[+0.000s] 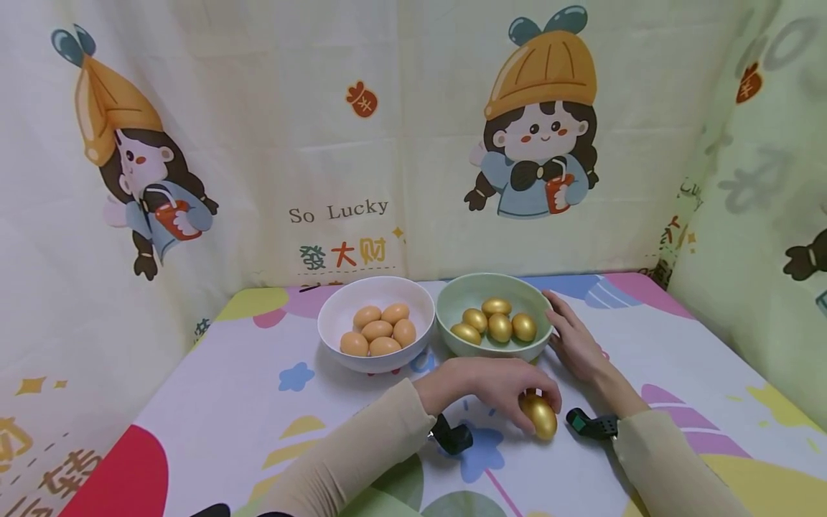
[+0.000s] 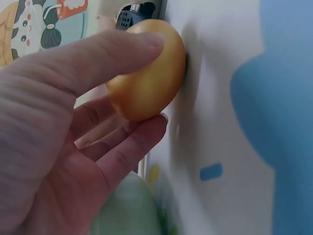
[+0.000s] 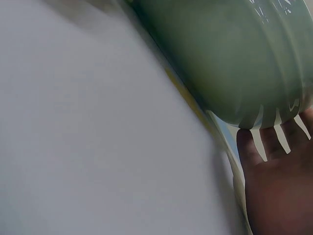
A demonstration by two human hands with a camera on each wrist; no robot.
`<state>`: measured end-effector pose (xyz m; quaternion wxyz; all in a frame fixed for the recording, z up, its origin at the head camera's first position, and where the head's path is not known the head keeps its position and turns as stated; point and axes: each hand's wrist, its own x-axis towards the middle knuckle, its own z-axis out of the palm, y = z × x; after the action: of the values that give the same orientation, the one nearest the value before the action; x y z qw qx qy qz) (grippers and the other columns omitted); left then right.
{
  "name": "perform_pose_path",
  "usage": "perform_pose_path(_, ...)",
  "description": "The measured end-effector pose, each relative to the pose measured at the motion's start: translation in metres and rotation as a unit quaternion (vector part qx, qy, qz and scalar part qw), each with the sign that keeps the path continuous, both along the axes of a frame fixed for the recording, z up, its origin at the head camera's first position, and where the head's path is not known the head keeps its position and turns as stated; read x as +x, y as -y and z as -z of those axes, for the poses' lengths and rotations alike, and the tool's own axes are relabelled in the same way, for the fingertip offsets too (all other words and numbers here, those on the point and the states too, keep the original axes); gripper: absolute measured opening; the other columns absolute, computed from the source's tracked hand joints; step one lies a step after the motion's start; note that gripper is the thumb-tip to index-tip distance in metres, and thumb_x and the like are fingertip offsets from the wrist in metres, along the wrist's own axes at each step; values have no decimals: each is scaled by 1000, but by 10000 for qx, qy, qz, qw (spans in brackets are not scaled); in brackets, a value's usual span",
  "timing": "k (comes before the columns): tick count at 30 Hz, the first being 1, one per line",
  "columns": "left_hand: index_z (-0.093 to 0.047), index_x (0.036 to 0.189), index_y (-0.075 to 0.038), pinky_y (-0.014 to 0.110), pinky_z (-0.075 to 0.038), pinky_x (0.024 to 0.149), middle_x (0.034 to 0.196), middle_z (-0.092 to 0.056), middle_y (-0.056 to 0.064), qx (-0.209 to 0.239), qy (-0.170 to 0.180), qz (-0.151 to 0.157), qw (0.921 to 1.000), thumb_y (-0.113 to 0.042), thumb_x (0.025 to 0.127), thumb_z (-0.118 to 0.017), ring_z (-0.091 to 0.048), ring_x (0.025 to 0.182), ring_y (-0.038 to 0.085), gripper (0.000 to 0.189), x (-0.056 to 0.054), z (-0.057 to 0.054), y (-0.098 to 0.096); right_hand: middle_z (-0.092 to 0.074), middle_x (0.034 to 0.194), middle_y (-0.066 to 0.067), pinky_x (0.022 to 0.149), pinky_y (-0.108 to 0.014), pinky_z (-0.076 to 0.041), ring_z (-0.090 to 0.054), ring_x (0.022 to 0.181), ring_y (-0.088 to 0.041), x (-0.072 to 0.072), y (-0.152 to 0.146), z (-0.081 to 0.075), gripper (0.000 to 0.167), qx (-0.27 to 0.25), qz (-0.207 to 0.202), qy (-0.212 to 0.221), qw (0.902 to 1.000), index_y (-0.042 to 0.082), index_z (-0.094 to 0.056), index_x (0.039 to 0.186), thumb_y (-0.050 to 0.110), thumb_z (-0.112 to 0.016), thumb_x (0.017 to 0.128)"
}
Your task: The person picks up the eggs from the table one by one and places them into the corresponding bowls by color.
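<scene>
A golden egg (image 1: 540,416) is pinched between the thumb and fingers of my left hand (image 1: 497,384), low over the tablecloth in front of the green bowl. In the left wrist view, the thumb lies across the shiny golden egg (image 2: 151,73) and the fingertips support it from the other side. My right hand (image 1: 575,341) rests against the right side of the green bowl (image 1: 494,352), its fingers straight. The right wrist view has those fingers (image 3: 252,147) touching the outside of the bowl (image 3: 220,63). Several golden eggs (image 1: 500,328) lie inside that bowl.
Left of the green bowl, close beside it, stands a white bowl (image 1: 329,345) with several brown eggs (image 1: 377,330). Both bowls are near the back edge of the patterned tablecloth (image 1: 213,431). A printed curtain (image 1: 426,143) hangs behind and along both sides.
</scene>
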<state>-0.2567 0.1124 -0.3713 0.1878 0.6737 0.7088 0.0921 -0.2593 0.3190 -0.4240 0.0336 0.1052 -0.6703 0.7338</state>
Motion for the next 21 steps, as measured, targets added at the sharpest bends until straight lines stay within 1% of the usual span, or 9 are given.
perform_pose_path(5,-64,121,-15,7,-43,85,108,-61,-13,91,355,-43,9993,-19,88,-80,-51,95,-6,37,0,-2,4,5,168,-13,121,-42,-13,-7,151,-30,1,0,0,65,-39,11,-40,10000,4,1,161,27,-34,112)
perform_pose_path(12,-63,121,-11,10,-46,87,110,-61,-9,193,959,-160,9951,-12,89,-79,-54,98,-4,36,-3,-16,11,3,168,-14,121,-43,-13,-9,151,-29,1,0,-2,65,-32,16,-36,10000,4,0,161,28,-35,112)
perform_pose_path(16,-63,120,-11,11,-46,88,111,-61,-9,266,1046,-222,9939,-12,88,-79,-54,98,-4,36,-4,-23,16,3,168,-13,121,-46,-12,-8,151,-30,1,0,-2,66,50,24,-37,10000,5,0,161,29,-35,112)
perform_pose_path(21,-62,118,-11,11,-46,89,111,-60,-8,351,1088,-255,9931,-13,88,-80,-54,99,-3,35,-7,-30,23,4,168,-13,121,-46,-11,-7,151,-31,0,0,0,66,87,55,-18,9999,5,0,161,30,-35,112)
